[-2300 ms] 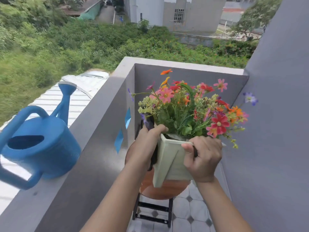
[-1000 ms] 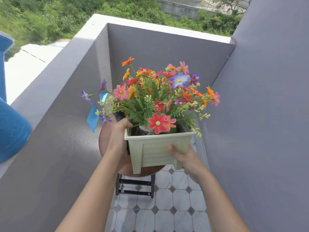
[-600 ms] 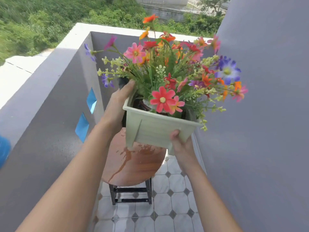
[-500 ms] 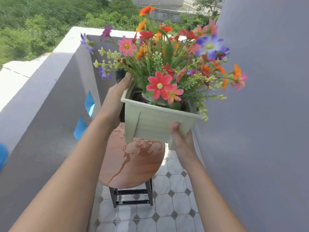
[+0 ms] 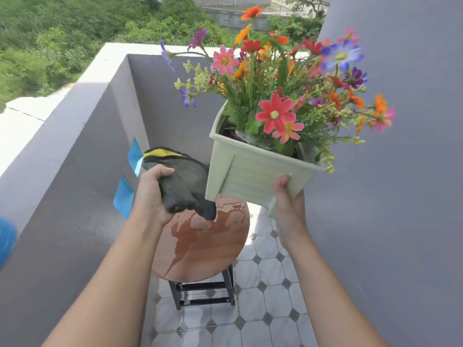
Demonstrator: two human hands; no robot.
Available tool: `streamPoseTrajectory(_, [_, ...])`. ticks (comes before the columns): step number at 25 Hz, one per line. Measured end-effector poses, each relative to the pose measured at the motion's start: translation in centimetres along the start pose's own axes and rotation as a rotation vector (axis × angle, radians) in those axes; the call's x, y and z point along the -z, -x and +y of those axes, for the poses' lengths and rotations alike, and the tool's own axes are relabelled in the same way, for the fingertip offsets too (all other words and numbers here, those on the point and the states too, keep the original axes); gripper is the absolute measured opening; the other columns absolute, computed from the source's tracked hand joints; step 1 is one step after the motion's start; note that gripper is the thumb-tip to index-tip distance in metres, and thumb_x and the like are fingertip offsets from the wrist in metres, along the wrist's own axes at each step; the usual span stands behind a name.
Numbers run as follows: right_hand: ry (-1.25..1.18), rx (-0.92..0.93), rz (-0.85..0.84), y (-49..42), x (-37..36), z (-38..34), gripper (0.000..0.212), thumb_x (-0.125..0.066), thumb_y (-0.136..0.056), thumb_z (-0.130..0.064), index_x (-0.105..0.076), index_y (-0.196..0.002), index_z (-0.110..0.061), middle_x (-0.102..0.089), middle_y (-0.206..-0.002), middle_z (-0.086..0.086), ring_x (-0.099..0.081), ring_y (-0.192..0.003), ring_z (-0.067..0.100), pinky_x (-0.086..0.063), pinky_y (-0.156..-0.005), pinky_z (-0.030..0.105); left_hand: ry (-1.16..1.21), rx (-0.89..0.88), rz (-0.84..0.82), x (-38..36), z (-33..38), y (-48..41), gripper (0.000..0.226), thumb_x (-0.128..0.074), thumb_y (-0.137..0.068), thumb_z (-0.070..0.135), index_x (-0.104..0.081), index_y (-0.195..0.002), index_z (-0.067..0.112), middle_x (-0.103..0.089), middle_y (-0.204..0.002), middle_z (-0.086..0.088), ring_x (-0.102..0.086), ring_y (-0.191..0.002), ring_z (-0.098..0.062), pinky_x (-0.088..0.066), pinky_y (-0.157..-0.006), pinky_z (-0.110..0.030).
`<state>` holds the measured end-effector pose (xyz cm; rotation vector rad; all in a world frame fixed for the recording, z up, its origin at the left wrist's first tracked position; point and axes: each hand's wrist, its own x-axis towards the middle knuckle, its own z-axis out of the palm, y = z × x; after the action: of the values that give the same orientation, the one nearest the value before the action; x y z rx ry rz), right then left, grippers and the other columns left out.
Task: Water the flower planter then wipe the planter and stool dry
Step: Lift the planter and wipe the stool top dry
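Note:
A pale green square planter (image 5: 253, 176) full of colourful flowers (image 5: 275, 113) hangs tilted in the air above the stool. My right hand (image 5: 285, 199) grips its lower right corner from below. My left hand (image 5: 150, 194) is closed on a dark grey cloth (image 5: 185, 189) with a yellow and black edge, held just left of the planter with its tip near the planter's bottom left corner. Below them stands a round brown wooden stool (image 5: 200, 246) on black legs, its top wet with puddles and a run of water.
A grey parapet wall (image 5: 75, 151) with blue diamond openings runs along the left. A grey wall (image 5: 400, 196) closes the right. A blue watering can's edge (image 5: 6, 239) shows at far left on the parapet. White tiled floor (image 5: 265, 309) lies under the stool.
My left hand has let go of the planter's left rim and now holds the grey cloth beside it. My right hand alone carries the planter, which has shifted right and tilted.

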<state>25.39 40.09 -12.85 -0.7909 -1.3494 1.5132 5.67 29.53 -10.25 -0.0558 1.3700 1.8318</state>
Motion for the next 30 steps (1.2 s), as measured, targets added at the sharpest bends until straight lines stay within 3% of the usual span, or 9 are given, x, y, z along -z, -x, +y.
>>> streamPoseTrajectory(4, [-0.033,0.010,0.045,-0.7,0.4,0.3,0.031,-0.054,-0.082,-0.052,-0.051,-0.110,-0.038,-0.064,-0.095,-0.036,-0.058,-0.094,-0.015,-0.044,-0.069,0.000,-0.908,-0.406,0.184,4.8,-2.1,0.2,0.023,-0.046,-0.074,0.017,-0.056,-0.095,0.017,-0.063,-0.097,-0.017,-0.058,-0.087,-0.039,-0.049,-0.070,-0.045])
streamPoseTrajectory(6, [-0.028,0.030,0.066,-1.1,0.5,0.1,0.035,-0.055,-0.082,-0.051,-0.051,-0.110,-0.032,-0.064,-0.093,-0.036,-0.058,-0.094,-0.014,-0.044,-0.071,0.001,-1.410,-0.631,0.051,6.5,-5.4,1.4,0.043,-0.050,-0.081,0.013,-0.052,-0.124,0.013,-0.060,-0.114,-0.021,-0.055,-0.105,-0.041,-0.045,-0.083,-0.046])
streamPoseTrajectory(10, [-0.037,0.028,0.087,-2.0,0.6,0.0,0.046,-0.056,-0.080,-0.053,-0.050,-0.116,-0.025,-0.064,-0.095,-0.033,-0.057,-0.095,-0.014,-0.044,-0.071,0.001,-2.097,-0.348,-0.265,8.2,-13.8,3.8,0.075,-0.024,-0.094,0.057,0.003,-0.152,0.019,-0.002,-0.161,-0.010,-0.002,-0.147,-0.030,-0.009,-0.115,-0.048])
streamPoseTrajectory(12, [-0.030,0.037,0.096,-2.6,0.7,0.0,0.061,-0.057,-0.078,-0.056,-0.048,-0.121,-0.014,-0.063,-0.101,-0.021,-0.059,-0.097,-0.009,-0.046,-0.073,0.005,-2.019,-0.429,-0.296,8.8,-13.7,3.7,0.074,-0.013,-0.091,0.059,-0.009,-0.152,0.017,-0.005,-0.160,-0.005,-0.002,-0.147,-0.028,-0.003,-0.115,-0.048])
streamPoseTrajectory(16, [-0.022,0.046,0.095,-3.6,0.8,0.1,0.072,-0.058,-0.076,-0.063,-0.046,-0.125,-0.012,-0.059,-0.107,-0.015,-0.058,-0.102,-0.005,-0.046,-0.076,0.007,-1.833,-0.936,-0.731,10.3,-8.3,0.0,0.040,-0.038,-0.085,0.018,-0.065,-0.112,0.011,-0.061,-0.131,-0.003,-0.047,-0.131,-0.029,-0.038,-0.105,-0.044])
streamPoseTrajectory(18, [-0.020,0.050,0.099,-4.0,0.8,0.2,0.071,-0.059,-0.073,-0.066,-0.048,-0.122,-0.015,-0.060,-0.106,-0.016,-0.058,-0.104,-0.003,-0.047,-0.078,0.011,-1.893,-0.850,-1.025,11.2,-7.2,-1.6,0.039,-0.045,-0.091,0.019,-0.060,-0.127,0.018,-0.048,-0.144,0.004,-0.027,-0.142,-0.021,-0.022,-0.116,-0.040])
streamPoseTrajectory(21, [-0.030,0.073,0.115,-4.5,0.9,0.8,0.054,-0.057,-0.077,-0.061,-0.050,-0.119,-0.028,-0.061,-0.107,-0.021,-0.057,-0.105,-0.005,-0.046,-0.078,0.008,-2.005,-0.823,-1.174,11.1,-8.6,-3.0,0.051,-0.025,-0.099,0.044,-0.025,-0.149,0.032,-0.010,-0.155,0.017,0.010,-0.145,-0.011,0.014,-0.115,-0.039])
streamPoseTrajectory(25, [-0.051,0.078,0.132,-5.1,0.7,1.3,0.045,-0.058,-0.077,-0.058,-0.049,-0.115,-0.035,-0.061,-0.106,-0.023,-0.057,-0.104,-0.007,-0.046,-0.078,0.008,-2.023,-0.843,-1.038,7.2,-12.5,-3.9,0.058,0.004,-0.093,0.060,0.001,-0.148,0.040,0.009,-0.154,0.020,0.025,-0.141,-0.006,0.024,-0.110,-0.038])
streamPoseTrajectory(30, [-0.033,0.120,0.141,-6.3,0.6,2.0,0.054,-0.056,-0.081,-0.051,-0.046,-0.117,-0.012,-0.056,-0.099,-0.015,-0.057,-0.093,-0.009,-0.044,-0.077,0.006,-1.972,-0.701,-0.514,2.3,-15.5,-6.1,0.062,-0.002,-0.092,0.057,-0.003,-0.150,0.036,0.005,-0.157,0.016,0.010,-0.146,-0.013,0.004,-0.115,-0.046])
